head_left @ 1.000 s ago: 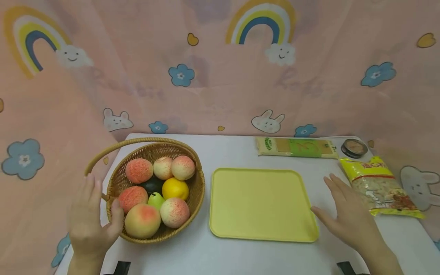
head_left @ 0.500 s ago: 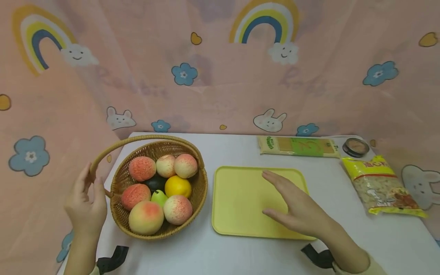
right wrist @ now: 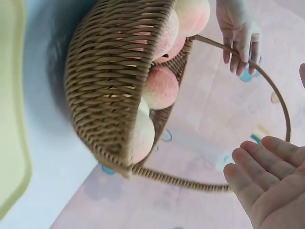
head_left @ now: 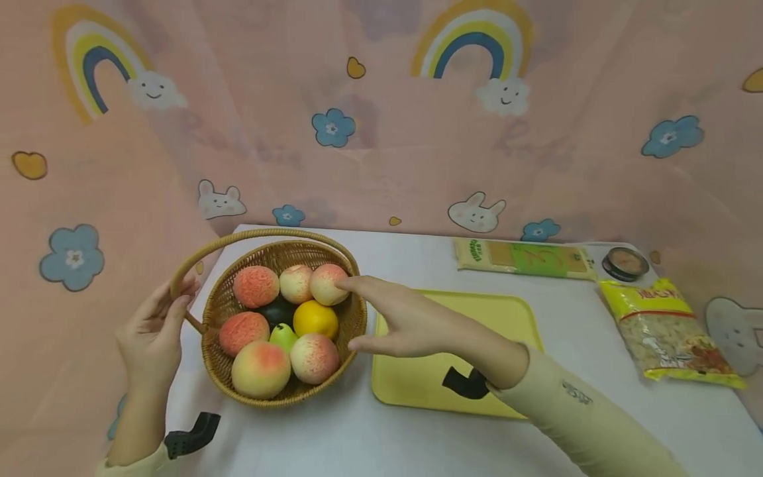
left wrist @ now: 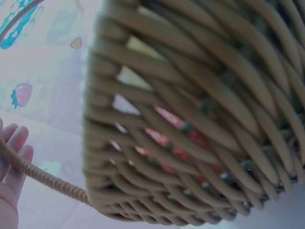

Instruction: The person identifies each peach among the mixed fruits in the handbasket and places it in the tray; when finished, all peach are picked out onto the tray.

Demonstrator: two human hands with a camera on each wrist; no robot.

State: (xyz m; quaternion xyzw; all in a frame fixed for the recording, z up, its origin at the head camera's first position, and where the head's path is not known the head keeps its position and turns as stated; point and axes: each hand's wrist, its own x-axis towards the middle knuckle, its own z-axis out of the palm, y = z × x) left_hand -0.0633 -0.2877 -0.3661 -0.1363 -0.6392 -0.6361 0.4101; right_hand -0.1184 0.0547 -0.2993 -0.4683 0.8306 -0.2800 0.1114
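Note:
On the left of the head view stands a wicker basket (head_left: 286, 397) with a tall arched handle (head_left: 280, 232). It holds several peaches (head_left: 261, 369), a yellow lemon-like fruit (head_left: 316, 320), a green pear (head_left: 283, 338) and a dark, partly hidden fruit (head_left: 279, 313). My left hand (head_left: 152, 338) pinches the handle's left side between thumb and fingers; the right wrist view also shows this hand (right wrist: 240, 36) there. My right hand (head_left: 405, 321) reaches to the basket's right rim, fingers stretched and thumb apart. In the right wrist view its palm (right wrist: 276, 191) faces the handle and holds nothing.
A yellow tray (head_left: 453, 391) lies right of the basket, partly under my right forearm. Behind it are a long noodle-like packet (head_left: 524, 258) and a round black-rimmed container (head_left: 624, 263). A yellow-topped food bag (head_left: 673, 331) lies at the right, on the white table (head_left: 334, 444).
My left hand has gone from open beside the basket to gripping its handle. My right hand has swept left across the tray to the basket's right rim. The basket still stands on the table.

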